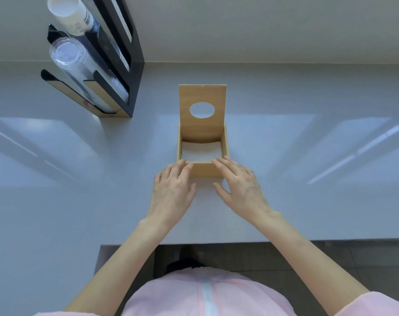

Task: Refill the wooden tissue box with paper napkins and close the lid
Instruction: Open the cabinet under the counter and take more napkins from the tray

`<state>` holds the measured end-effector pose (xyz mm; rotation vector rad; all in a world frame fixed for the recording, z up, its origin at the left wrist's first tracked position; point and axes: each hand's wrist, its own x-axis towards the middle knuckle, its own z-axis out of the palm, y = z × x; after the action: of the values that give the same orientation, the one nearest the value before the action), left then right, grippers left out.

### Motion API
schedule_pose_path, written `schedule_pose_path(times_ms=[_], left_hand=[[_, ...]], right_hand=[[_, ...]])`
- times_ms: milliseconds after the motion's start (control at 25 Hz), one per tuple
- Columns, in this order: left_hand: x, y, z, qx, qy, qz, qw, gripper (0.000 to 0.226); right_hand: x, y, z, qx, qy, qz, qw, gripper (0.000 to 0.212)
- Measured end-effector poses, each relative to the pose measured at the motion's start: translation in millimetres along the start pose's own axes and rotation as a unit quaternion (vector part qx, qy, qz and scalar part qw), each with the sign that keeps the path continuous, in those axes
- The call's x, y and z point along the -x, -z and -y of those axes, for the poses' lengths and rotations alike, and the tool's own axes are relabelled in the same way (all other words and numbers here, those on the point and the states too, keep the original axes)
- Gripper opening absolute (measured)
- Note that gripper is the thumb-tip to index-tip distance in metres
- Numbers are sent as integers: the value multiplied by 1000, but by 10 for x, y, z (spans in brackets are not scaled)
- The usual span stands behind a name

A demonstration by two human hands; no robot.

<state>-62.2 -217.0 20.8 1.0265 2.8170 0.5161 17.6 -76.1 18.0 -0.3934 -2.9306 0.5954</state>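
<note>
A square wooden tissue box (205, 171) stands in the middle of the grey counter. Its lid (202, 128), with an oval hole, stands upright at the far side. White paper napkins (201, 152) lie flat inside the box. My left hand (172, 192) hovers at the box's near left corner, fingers spread, fingertips at the front rim. My right hand (242, 185) is at the near right corner, fingers apart, fingertips over the front rim. Neither hand holds anything.
A black and wood cup dispenser (123, 71) stands at the back left, holding a stack of clear plastic cups (79, 65) and a stack of white paper cups (70, 14). The counter's near edge (308, 241) runs just beyond my body. A wall rises behind.
</note>
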Motion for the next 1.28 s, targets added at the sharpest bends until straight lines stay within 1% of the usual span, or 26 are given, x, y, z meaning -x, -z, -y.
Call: schedule_pose_path(times_ms=[160, 280, 400, 520, 720, 880, 1040, 1120, 1280], left_hand=[[310, -104, -205, -17, 28, 16, 999, 57], [591, -170, -402, -53, 51, 24, 997, 61], [890, -253, -584, -81, 70, 36, 994, 65], [1216, -362, -725, -73, 81, 38, 993, 65], [1658, -496, -880, -59, 78, 20, 995, 65], [1863, -500, -897, -68, 65, 1, 996, 66], [2005, -509, -840, -105, 44, 28, 993, 69], [2071, -522, -774, -121, 29, 28, 992, 69], [2185, -500, -610, -81, 2, 39, 996, 64]], right_hand=[[344, 83, -85, 22, -12, 77, 997, 61], [657, 170, -120, 26, -20, 100, 994, 66], [990, 194, -168, 12, -22, 110, 994, 68], [1324, 161, -250, 17, -19, 114, 993, 69], [1766, 117, -301, 28, -10, 123, 992, 67], [2000, 76, -267, 41, 1, 124, 991, 67], [2147, 18, -150, 46, -5, 112, 993, 67], [2192, -22, -65, 56, -16, 110, 992, 68], [2287, -127, 110, 70, -33, 107, 991, 67]])
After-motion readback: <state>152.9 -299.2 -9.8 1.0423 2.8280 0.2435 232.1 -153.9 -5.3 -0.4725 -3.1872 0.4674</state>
